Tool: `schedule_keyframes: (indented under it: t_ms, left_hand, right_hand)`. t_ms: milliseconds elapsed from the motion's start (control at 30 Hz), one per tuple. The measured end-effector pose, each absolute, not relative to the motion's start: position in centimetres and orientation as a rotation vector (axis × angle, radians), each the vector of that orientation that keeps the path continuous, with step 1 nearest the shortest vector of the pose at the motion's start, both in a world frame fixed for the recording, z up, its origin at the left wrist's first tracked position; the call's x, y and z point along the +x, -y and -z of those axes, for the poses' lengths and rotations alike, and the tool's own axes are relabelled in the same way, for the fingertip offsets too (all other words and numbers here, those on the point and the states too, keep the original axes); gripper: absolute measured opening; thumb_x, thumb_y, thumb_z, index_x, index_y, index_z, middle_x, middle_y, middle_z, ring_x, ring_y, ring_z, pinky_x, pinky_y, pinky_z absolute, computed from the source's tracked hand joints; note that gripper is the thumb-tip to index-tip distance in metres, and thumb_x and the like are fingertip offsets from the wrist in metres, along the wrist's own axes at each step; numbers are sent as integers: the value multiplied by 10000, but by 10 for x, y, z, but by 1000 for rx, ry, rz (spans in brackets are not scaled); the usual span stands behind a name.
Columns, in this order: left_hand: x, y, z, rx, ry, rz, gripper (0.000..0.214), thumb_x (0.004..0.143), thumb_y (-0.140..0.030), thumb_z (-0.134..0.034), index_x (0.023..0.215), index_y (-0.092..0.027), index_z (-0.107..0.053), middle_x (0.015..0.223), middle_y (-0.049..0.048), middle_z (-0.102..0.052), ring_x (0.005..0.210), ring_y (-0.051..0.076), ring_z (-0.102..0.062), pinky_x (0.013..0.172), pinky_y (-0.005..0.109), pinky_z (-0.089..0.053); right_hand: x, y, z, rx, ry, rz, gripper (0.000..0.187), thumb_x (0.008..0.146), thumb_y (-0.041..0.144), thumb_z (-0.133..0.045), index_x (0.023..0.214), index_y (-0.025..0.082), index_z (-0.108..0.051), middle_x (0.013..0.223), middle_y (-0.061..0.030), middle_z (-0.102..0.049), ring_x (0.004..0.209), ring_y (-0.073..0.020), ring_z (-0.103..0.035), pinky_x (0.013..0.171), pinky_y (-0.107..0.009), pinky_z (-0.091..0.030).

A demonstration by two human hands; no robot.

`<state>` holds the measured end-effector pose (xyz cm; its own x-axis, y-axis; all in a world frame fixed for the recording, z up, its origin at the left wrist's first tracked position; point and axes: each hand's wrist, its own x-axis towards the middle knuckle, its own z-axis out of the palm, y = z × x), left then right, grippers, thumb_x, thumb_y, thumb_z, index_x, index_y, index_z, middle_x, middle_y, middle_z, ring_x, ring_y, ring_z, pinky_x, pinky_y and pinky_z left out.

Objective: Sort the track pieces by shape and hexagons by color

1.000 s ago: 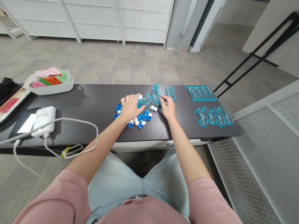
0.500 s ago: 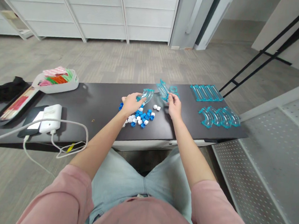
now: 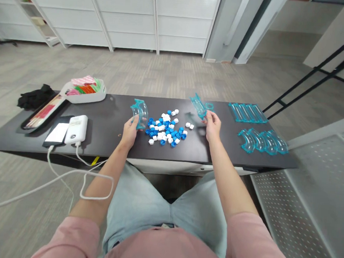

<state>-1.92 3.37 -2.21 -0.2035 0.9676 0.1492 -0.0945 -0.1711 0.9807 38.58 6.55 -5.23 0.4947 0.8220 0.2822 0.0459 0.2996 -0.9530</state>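
Observation:
My left hand (image 3: 130, 131) is closed on a curved, see-through teal plastic piece (image 3: 140, 114), standing upright at the left side of a heap of small blue and white pieces (image 3: 165, 129). Between the fingertips of my right hand (image 3: 213, 126) is a straight teal plastic piece (image 3: 197, 104), tilted up and to the left. Just beyond that hand lies a small squarish teal piece (image 3: 209, 106). Two small white pieces (image 3: 189, 125) rest apart from the heap, near my right hand.
At the table's right are a row of straight teal pieces (image 3: 248, 113) and a row of curved ones (image 3: 263, 141). On the left sit a white tray (image 3: 86, 97) of colourful items, a black cloth (image 3: 36, 97), a long dark tray (image 3: 45, 114) and a white power bank (image 3: 76, 129) with cables.
My left hand has moved left with the curved piece, off the heap, which now shows more fully. My right hand still holds the straight piece, now turned somewhat. The camera view has shifted.

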Motion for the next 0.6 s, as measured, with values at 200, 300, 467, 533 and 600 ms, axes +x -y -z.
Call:
schedule_keyframes:
  t_ms: [200, 300, 467, 533, 600]
  left_hand:
    - [-21, -26, 29, 1073, -1066, -1548, 784, 832, -906, -917, 1158, -196, -842, 1013, 143, -898, 842, 248, -818, 663, 311, -601]
    - [-19, -27, 29, 1040, -1058, -1562, 785, 839, -903, -920, 1162, -193, -830, 1026, 158, -905, 914, 277, -851, 688, 320, -622]
    - [-18, -28, 29, 1033, -1068, -1543, 723, 866, -883, -900, 1083, -210, -751, 1006, 172, -889, 1064, 345, -884, 817, 398, -707]
    - [-18, -29, 30, 1030, -1067, -1558, 740, 828, -890, -934, 1082, -236, -699, 1030, 155, -892, 1076, 344, -890, 812, 391, -714]
    - [-18, -30, 31, 1030, -1064, -1577, 748, 809, -881, -962, 1075, -261, -638, 1066, 131, -895, 1081, 329, -894, 803, 371, -716]
  right_hand:
    - [384, -60, 47, -1131, 920, -614, 629, 699, 718, -1029, 1042, 241, -804, 986, -33, -764, 811, -185, -683, 650, -302, -613]
    - [383, -57, 42, -1100, 871, -648, 548, 716, 647, -1013, 1005, 256, -760, 1021, -24, -780, 825, -174, -699, 640, -278, -601]
    - [378, -51, 27, -1040, 707, -777, 434, 772, 469, -1000, 908, 284, -631, 882, 53, -735, 718, -124, -654, 614, -223, -570]
    - [374, -45, 19, -1009, 667, -856, 436, 800, 408, -995, 898, 290, -586, 828, 75, -718, 684, -115, -644, 606, -206, -553]
    - [371, -33, 11, -983, 631, -938, 440, 838, 370, -987, 906, 296, -558, 825, 82, -735, 695, -123, -676, 602, -199, -544]
